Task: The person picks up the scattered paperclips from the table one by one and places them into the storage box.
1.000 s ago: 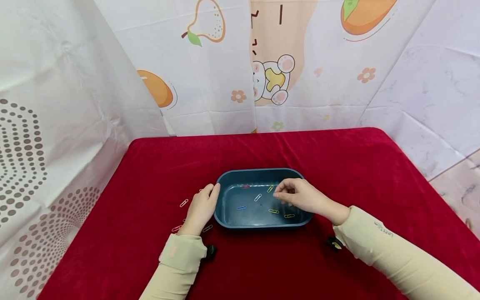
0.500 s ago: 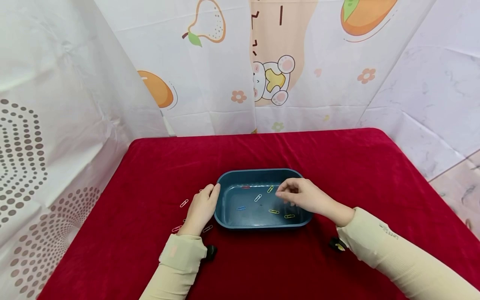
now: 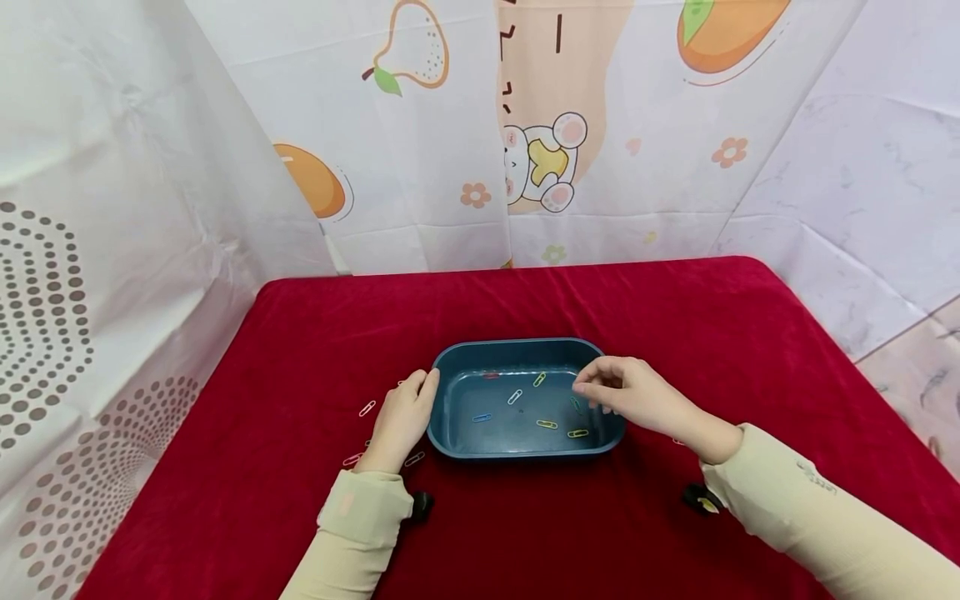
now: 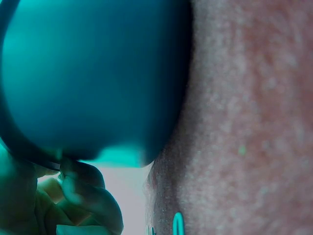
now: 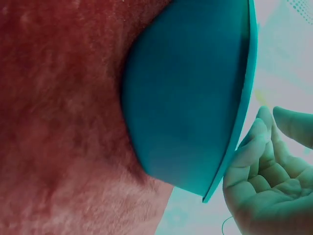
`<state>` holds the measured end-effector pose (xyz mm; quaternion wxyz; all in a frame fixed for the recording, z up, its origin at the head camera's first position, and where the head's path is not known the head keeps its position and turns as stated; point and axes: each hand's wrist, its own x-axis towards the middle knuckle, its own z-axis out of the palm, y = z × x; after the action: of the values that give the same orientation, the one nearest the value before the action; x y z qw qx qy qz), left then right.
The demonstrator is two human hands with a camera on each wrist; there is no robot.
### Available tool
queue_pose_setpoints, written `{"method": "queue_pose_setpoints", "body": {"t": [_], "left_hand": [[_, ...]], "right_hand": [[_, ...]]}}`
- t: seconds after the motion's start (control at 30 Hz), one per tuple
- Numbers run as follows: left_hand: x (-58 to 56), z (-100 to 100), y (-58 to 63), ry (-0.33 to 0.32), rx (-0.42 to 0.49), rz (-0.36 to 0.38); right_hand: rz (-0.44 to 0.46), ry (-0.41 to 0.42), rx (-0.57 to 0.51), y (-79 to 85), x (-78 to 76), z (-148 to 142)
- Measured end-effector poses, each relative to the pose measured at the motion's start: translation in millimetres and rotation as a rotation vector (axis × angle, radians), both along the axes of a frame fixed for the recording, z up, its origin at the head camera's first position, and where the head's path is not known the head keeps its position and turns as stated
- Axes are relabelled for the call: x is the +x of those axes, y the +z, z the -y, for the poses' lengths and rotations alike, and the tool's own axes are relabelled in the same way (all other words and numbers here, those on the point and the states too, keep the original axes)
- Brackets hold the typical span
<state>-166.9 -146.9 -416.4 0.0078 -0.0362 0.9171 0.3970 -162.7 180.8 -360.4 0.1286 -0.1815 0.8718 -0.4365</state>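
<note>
A blue-green plastic basin (image 3: pixel 510 440) stands on the table with several paper clips on its floor: a red clip (image 3: pixel 491 375), a white clip (image 3: pixel 514 397), a blue clip (image 3: pixel 482 417) and yellow ones such as this yellow clip (image 3: pixel 547 424). My left hand (image 3: pixel 402 419) grips the basin's left end, fingers and thumb at the rim in the left wrist view. Over the right end hovers my right hand (image 3: pixel 626 393), fingers loosely bent. Thumb and fingertips stand apart with nothing between them in the right wrist view. Just below those fingertips lies a green clip (image 3: pixel 575 405) inside the basin.
A dark red cloth (image 3: pixel 360 333) covers the table. Left of the basin lie more clips, among them a white clip (image 3: pixel 367 408) and a pink clip (image 3: pixel 352 459), partly beside the left wrist. Another clip (image 3: pixel 678 442) peeks out near the right wrist. Printed curtains (image 3: pixel 420 167) hang behind.
My right hand has drawn back to the right across the basin, and the green clip under its fingers has come into sight. My left hand stays at the rim.
</note>
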Motion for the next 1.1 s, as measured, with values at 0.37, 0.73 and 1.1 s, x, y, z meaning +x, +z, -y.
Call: {"method": "queue_pose_setpoints", "body": {"t": [0.37, 0.73, 1.1], "left_hand": [[1.2, 0, 1.3, -0.001, -0.005, 0.0], [1.1, 0, 1.4, 0.002, -0.008, -0.001], [1.5, -1, 1.5, -0.001, -0.006, -0.003]], "right_hand": [[-0.007, -0.05, 0.01, 0.7, 6.5, -18], [-0.006, -0.086, 0.013, 1.8, 11.6, -32], [-0.022, -0.117, 0.019, -0.3, 20.4, -49]]}}
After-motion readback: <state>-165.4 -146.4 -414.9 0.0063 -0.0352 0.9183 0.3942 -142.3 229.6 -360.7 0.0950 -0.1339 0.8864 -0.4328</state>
